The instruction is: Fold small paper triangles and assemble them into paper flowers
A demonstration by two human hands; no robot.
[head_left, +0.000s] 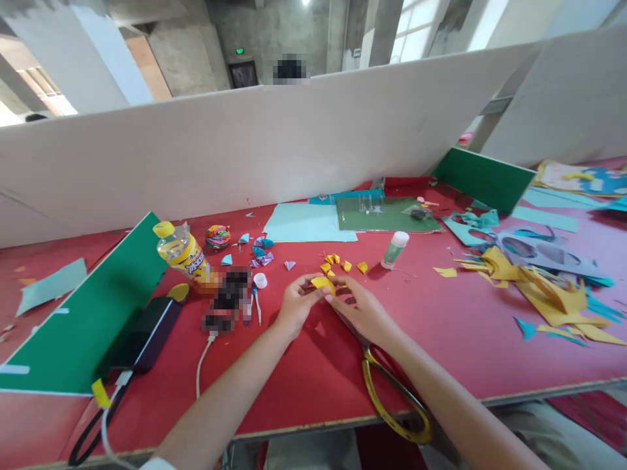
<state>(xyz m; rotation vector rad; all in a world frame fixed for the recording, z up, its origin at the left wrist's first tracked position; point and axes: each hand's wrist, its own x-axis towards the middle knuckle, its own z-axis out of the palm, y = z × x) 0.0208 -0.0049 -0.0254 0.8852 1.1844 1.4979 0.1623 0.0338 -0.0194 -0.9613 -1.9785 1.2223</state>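
Between my two hands is a small piece of yellow paper (322, 282), held up just above the red tabletop. My left hand (298, 301) pinches it from the left side, with the thumb across its lower edge. My right hand (361, 307) closes on it from the right, fingers bent and fingertips touching the paper. Scissors with yellow handles (369, 385) lie under my right hand, the handles reaching over the table's front edge. Just beyond my hands are several small folded yellow pieces (346, 266). A glue stick (394, 250) stands to their right.
A drink bottle (182, 254), a phone (228, 301) on a cable, a power bank (151, 333) and a compass (255, 303) are on the left. Blue paper (308, 222) and a green mat (392, 215) lie behind. Yellow paper scraps (543, 287) are heaped at right.
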